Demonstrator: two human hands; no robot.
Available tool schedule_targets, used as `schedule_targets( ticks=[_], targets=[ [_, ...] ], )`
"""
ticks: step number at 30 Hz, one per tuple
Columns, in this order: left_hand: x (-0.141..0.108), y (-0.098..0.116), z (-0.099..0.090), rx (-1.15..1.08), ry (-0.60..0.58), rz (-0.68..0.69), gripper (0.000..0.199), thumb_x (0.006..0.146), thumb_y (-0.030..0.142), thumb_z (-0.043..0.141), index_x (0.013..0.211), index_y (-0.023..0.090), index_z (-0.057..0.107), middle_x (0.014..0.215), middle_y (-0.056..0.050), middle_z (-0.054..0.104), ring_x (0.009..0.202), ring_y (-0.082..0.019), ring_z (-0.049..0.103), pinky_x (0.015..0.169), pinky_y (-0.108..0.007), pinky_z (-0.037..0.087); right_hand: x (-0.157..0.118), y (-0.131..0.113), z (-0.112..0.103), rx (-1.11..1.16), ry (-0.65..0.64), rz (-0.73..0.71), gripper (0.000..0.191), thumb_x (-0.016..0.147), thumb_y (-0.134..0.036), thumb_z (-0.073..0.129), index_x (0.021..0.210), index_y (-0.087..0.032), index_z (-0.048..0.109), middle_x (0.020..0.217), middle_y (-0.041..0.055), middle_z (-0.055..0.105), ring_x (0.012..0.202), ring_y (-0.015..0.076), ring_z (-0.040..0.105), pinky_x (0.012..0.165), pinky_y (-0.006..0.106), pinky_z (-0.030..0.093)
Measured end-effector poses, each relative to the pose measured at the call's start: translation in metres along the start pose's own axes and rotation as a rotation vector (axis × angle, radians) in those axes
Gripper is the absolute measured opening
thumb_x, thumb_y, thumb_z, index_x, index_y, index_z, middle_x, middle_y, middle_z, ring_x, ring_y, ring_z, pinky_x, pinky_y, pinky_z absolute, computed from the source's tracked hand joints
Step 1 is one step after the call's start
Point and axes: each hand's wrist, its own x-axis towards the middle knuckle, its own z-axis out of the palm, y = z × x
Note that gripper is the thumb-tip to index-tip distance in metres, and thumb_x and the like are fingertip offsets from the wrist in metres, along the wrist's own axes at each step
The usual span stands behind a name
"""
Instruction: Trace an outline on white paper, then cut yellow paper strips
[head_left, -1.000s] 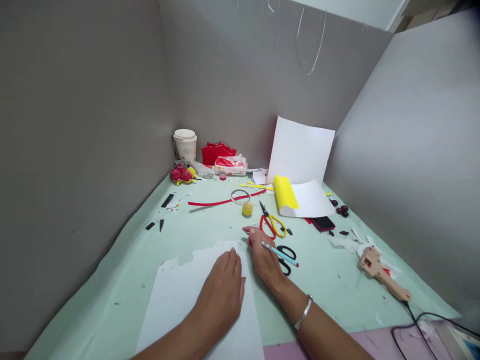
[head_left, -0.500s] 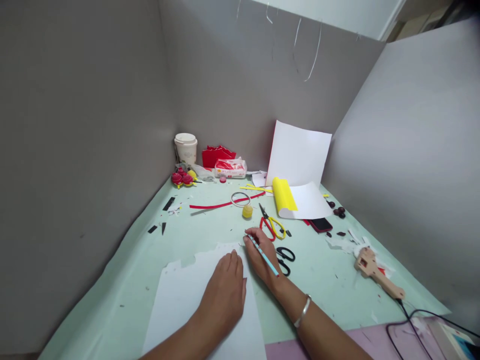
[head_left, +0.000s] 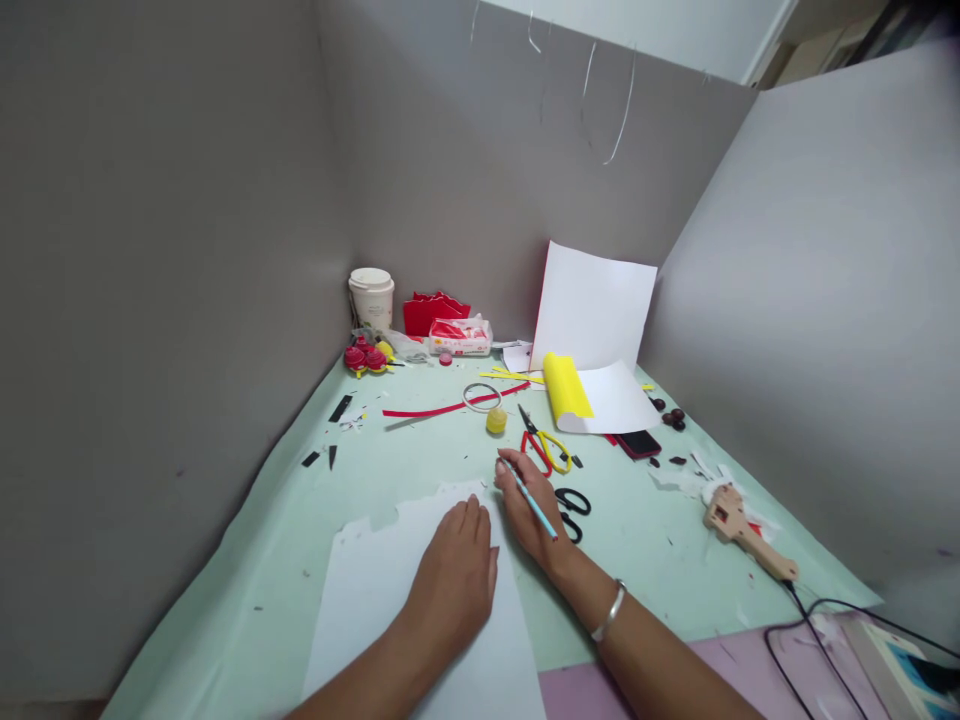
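Observation:
A white sheet of paper (head_left: 360, 610) with a torn, ragged top edge lies on the pale green table cover. My left hand (head_left: 459, 550) rests flat on it, palm down, its fingers stretched out side by side. Close to the sheet's upper right corner, my right hand (head_left: 527, 505) grips a light blue pencil (head_left: 538, 513). The pencil slants, and its lower tip is hidden by the fingers. Black-handled scissors (head_left: 574, 503) lie partly hidden beside the right hand. Just beyond them are scissors with red and yellow handles (head_left: 553, 452).
A yellow pot (head_left: 496, 421), a ring (head_left: 481, 397) and a red strip (head_left: 427, 412) lie ahead. A yellow-and-white paper roll (head_left: 570, 390) and a phone (head_left: 639, 444) sit to the right. The corded glue gun (head_left: 739, 520) is farther right. A lidded cup (head_left: 372, 298) stands at the back left.
The whole view has shifted slightly. My left hand stays on the paper, and my right hand keeps hold of the pencil with little movement.

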Motion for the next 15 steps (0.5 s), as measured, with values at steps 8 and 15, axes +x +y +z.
schedule_targets(
  ticks=[8,15],
  targets=[
    [0.019,-0.048,-0.035,-0.299,-0.011,-0.306,0.028,0.089,0.016,0.042,0.11,0.015,0.061,0.108,-0.012,0.066,0.103,-0.025,0.058,0.092,-0.039,0.046,-0.002,-0.009,-0.003,-0.116,0.001,-0.088,0.023,0.09,-0.031,0.048,0.103,-0.017,0.062,0.095,0.0062,0.069,0.083,0.0194,0.064,0.075,0.031,0.05],
    [0.029,-0.094,-0.036,-0.353,-0.273,-0.529,0.028,0.071,0.031,0.063,0.096,0.017,0.063,0.099,-0.009,0.066,0.096,-0.027,0.059,0.079,-0.034,0.045,0.004,-0.02,-0.008,-0.243,-0.114,-0.22,0.029,0.086,-0.023,0.051,0.111,-0.017,0.062,0.099,0.0081,0.066,0.082,0.0188,0.062,0.076,0.033,0.051]
  ],
)
